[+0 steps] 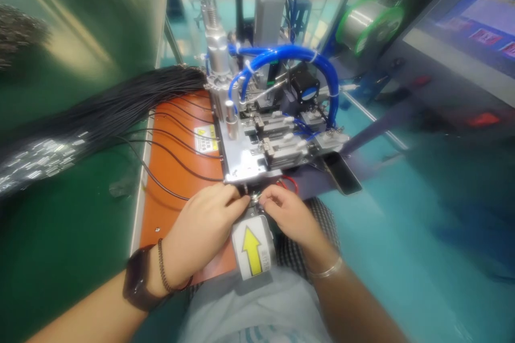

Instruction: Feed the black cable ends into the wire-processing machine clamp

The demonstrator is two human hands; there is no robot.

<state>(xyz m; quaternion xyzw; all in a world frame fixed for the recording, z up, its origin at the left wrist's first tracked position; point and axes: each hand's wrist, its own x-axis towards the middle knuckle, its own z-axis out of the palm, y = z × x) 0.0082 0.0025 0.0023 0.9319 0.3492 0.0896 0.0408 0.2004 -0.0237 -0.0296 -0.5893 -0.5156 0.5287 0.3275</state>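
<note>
My left hand is closed at the near edge of the machine, its thumb and fingers pressed together. A black cable runs across the orange board and disappears under this hand. Facing it, my right hand pinches with thumb and forefinger. Between the two sets of fingertips is a small shiny metal part. Whatever the right fingers grip is too small to make out. Just below the hands sits a white label with a yellow arrow pointing away from me.
Several black cables cross the orange board from a thick bundle at left. Beyond the hands stands a machine with a metal plate and a blue hose. A phone-like black slab and a wire spool are at right.
</note>
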